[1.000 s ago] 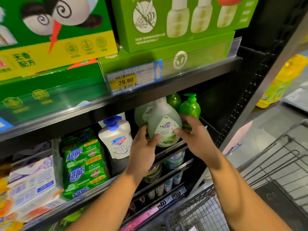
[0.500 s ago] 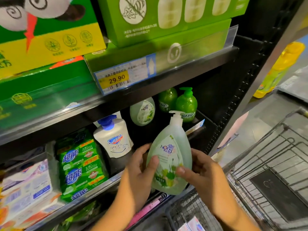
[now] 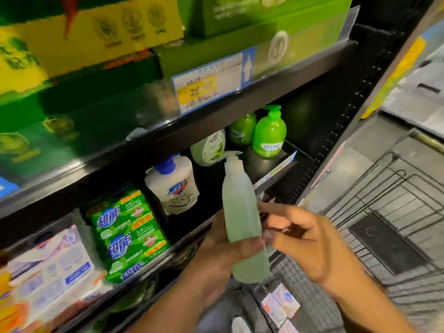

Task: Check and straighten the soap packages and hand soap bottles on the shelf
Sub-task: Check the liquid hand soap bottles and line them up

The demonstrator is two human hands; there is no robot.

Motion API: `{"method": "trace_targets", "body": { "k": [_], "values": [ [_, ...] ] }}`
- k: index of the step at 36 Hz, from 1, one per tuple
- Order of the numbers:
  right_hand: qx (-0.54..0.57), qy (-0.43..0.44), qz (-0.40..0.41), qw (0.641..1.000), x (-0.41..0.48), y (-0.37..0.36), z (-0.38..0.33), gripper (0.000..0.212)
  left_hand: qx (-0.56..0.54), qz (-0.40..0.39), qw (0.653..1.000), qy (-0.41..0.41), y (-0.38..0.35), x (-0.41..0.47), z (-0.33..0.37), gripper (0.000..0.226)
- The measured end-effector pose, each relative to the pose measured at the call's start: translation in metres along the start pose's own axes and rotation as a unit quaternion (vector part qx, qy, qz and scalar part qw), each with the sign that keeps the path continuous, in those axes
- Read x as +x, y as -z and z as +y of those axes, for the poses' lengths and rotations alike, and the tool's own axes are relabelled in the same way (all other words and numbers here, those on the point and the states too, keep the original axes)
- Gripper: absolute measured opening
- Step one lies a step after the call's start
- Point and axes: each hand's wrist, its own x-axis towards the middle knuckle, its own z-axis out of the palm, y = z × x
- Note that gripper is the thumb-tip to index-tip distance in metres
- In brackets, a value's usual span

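My left hand (image 3: 223, 251) wraps the pale green soap bottle (image 3: 240, 212) low; right hand (image 3: 310, 243), fingers loose, empty at three o'clock. Probably heavy, slick plastic: grip mid-body.

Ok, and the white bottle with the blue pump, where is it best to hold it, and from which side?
Grip the white bottle round the middle of its body, coming from the front right. Green soap packs stand close on its left, while the gap at its right leaves room to reach in. The blue pump is small, probably a poor hold.
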Motion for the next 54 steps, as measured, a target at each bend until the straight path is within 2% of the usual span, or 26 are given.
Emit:
{"method": "trace_targets", "body": {
  "k": [4,6,8,9,11,13,15,16,19,21,24,27,31,35,38,41,43,45,47,49,51,52,54],
  "values": [
    [-0.094,-0.016,0.067,0.993,-0.012,-0.013,-0.007,0.039,-0.045,-0.029,0.998,0.02,0.017,-0.017,0.004,0.069],
    [-0.093,-0.064,0.099,0.989,-0.015,-0.016,-0.008,0.048,-0.102,-0.029,0.994,0.036,0.025,-0.025,0.006,0.069],
    [-0.078,-0.127,0.081,0.985,-0.019,-0.021,-0.011,0.058,-0.116,-0.017,0.992,0.056,0.03,-0.03,0.006,0.079],
    [-0.054,-0.145,0.06,0.986,-0.021,-0.024,-0.012,0.055,-0.119,-0.01,0.991,0.06,0.029,-0.033,0.007,0.087],
    [-0.009,-0.151,0.024,0.988,-0.026,-0.032,-0.016,0.037,-0.145,-0.001,0.988,0.056,0.027,-0.04,0.01,0.095],
    [0.003,-0.146,0.019,0.989,-0.034,-0.04,-0.017,0.03,-0.156,0.011,0.987,0.045,0.028,-0.046,0.01,0.07],
    [0.019,-0.135,0.03,0.99,-0.041,-0.047,-0.018,0.026,-0.131,0.03,0.991,0.023,0.033,-0.051,0.011,0.042],
    [0.026,-0.128,0.04,0.991,-0.045,-0.051,-0.019,0.023,-0.119,0.032,0.992,0.01,0.035,-0.054,0.012,0.037],
    [0.05,-0.112,0.081,0.989,-0.053,-0.061,-0.02,0.023,-0.056,0.038,0.997,-0.044,0.039,-0.061,0.015,0.04],
    [0.066,-0.095,0.108,0.987,-0.058,-0.065,-0.02,0.023,0.029,0.051,0.995,-0.085,0.042,-0.063,0.015,0.034],
    [0.093,-0.066,0.15,0.982,-0.066,-0.07,-0.02,0.024,0.083,0.061,0.99,-0.093,0.044,-0.063,0.009,0.025],
    [0.103,-0.036,0.16,0.981,-0.071,-0.076,-0.021,0.022,0.084,0.064,0.993,-0.047,0.041,-0.063,0.002,0.032],
    [0.05,-0.008,0.149,0.987,-0.072,-0.081,-0.027,0.025,0.042,0.013,0.999,-0.002,0.035,-0.064,0.0,0.08],
    [0.023,0.002,0.142,0.99,-0.068,-0.079,-0.038,0.027,-0.036,-0.073,0.996,0.043,0.034,-0.058,0.0,0.107],
    [-0.011,0.005,0.117,0.993,-0.065,-0.07,-0.046,0.03,-0.059,-0.127,0.989,0.054,0.03,-0.055,0.001,0.097],
    [-0.018,-0.011,0.088,0.996,-0.063,-0.063,-0.047,0.031,-0.097,-0.151,0.982,0.055,0.025,-0.05,0.003,0.075],
    [-0.028,-0.034,0.1,0.994,-0.06,-0.06,-0.042,0.03,-0.122,-0.154,0.979,0.053,0.025,-0.047,0.003,0.084],
    [-0.068,-0.071,0.143,0.985,-0.056,-0.053,-0.034,0.042,-0.155,-0.161,0.973,0.057,0.028,-0.046,0.003,0.093],
    [-0.111,-0.105,0.148,0.977,-0.053,-0.047,-0.03,0.059,-0.173,-0.193,0.964,0.052,0.03,-0.045,0.005,0.073],
    [-0.107,-0.129,0.102,0.98,-0.051,-0.043,-0.03,0.051,-0.177,-0.209,0.96,0.054,0.029,-0.044,0.008,0.076],
    [-0.071,-0.135,0.054,0.987,-0.048,-0.041,-0.034,0.035,-0.17,-0.172,0.969,0.055,0.025,-0.041,0.009,0.094],
    [-0.062,-0.136,0.046,0.988,-0.047,-0.039,-0.034,0.033,-0.158,-0.123,0.978,0.06,0.023,-0.041,0.009,0.096],
    [-0.077,-0.135,0.052,0.986,-0.046,-0.036,-0.033,0.038,-0.136,-0.042,0.988,0.052,0.018,-0.04,0.006,0.084]
  ]
}}
